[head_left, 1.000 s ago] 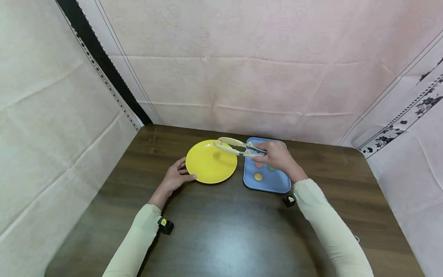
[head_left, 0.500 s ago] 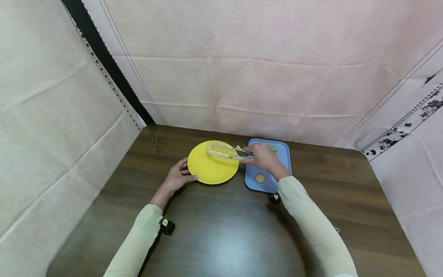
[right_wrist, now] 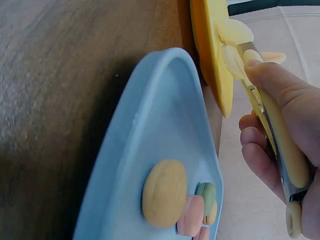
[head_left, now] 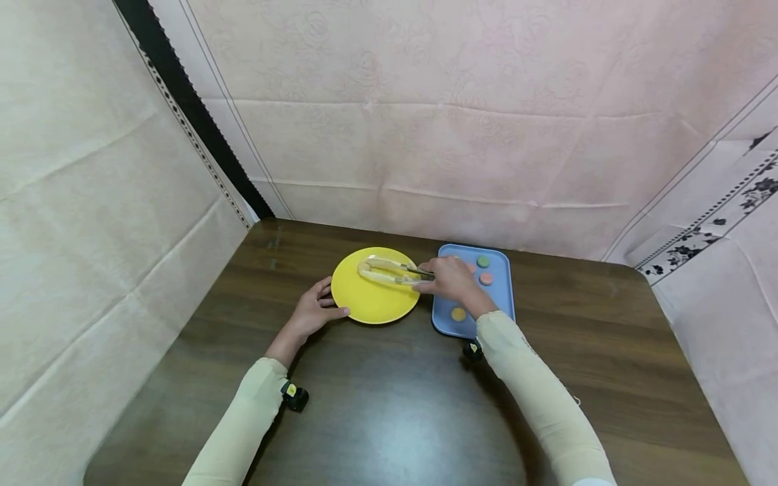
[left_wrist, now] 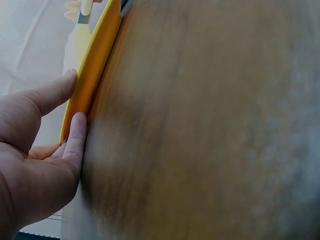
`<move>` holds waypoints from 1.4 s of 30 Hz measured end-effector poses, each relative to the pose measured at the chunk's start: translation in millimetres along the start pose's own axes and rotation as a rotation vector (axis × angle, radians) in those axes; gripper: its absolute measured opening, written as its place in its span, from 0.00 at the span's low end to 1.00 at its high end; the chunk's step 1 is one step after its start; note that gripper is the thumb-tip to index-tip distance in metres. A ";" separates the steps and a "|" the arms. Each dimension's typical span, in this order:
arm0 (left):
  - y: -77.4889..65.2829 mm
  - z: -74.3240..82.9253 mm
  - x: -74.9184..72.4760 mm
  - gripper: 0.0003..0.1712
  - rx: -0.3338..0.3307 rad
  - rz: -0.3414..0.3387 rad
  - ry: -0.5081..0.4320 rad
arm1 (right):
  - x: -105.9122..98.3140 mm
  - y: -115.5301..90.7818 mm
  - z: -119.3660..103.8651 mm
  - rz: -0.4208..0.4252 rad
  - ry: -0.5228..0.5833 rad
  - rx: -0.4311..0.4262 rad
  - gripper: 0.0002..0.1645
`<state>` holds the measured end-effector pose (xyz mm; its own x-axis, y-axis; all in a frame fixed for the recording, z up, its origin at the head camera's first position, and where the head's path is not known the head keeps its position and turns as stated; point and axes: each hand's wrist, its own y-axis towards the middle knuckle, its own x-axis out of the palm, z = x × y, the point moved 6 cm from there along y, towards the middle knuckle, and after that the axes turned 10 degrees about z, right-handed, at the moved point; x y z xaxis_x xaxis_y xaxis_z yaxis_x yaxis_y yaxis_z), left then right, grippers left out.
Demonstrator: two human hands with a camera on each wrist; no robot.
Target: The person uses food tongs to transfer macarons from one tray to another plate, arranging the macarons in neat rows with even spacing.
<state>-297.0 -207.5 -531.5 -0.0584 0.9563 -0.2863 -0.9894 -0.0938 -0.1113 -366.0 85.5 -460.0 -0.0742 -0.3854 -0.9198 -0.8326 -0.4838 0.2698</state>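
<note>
In the head view my left hand [head_left: 310, 310] holds the left rim of a yellow plate [head_left: 377, 307], thumb on the near side. The left wrist view has that thumb at the upper rim of the plate [left_wrist: 92, 75] and a finger against its outer side. My right hand [head_left: 452, 278] grips tongs [head_left: 389, 270] with pale tips, which reach over the plate. In the right wrist view its thumb lies along the handle of the tongs [right_wrist: 280, 135]. Cannot tell whether the tips still pinch a pale round macaron.
A blue tray [head_left: 446, 327] stands right of the plate, partly under my right forearm. On it lie a yellow macaron [right_wrist: 165, 194], a green macaron [right_wrist: 206, 192], pink macarons and others partly hidden. A cloth-covered wall [head_left: 425, 148] rises behind the brown table [head_left: 377, 405].
My right hand has moved left with the tongs, bringing their tips further over and down toward the plate. More of the tray's macarons show. The left hand keeps its place at the rim.
</note>
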 end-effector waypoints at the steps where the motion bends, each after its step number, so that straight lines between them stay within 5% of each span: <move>1: -0.3 0.5 0.0 0.55 0.000 0.000 -0.001 | 0.7 0.3 -0.7 -0.001 -0.005 -0.001 0.33; 10: -3.3 2.8 0.9 0.55 -0.001 0.000 0.000 | -8.0 -3.0 -6.2 0.009 0.008 0.014 0.36; 19: -2.3 0.1 1.1 0.54 -0.002 0.003 -0.010 | -51.0 -25.0 -3.3 0.047 0.042 0.020 0.37; 28: -2.1 0.5 1.1 0.55 -0.007 -0.001 0.005 | -105.7 -72.0 14.8 0.223 -0.013 -0.046 0.34; 35: -4.5 2.9 1.7 0.55 -0.021 -0.002 0.006 | -121.2 -113.7 46.9 0.160 -0.006 0.102 0.39; 42: -3.3 4.3 1.5 0.54 -0.017 0.002 -0.006 | -129.1 -147.2 67.2 0.165 -0.017 0.149 0.37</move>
<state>-294.4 -204.6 -527.5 -0.0614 0.9579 -0.2804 -0.9869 -0.1003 -0.1265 -270.8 259.3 -400.2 -0.2239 -0.4358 -0.8717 -0.8804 -0.2932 0.3727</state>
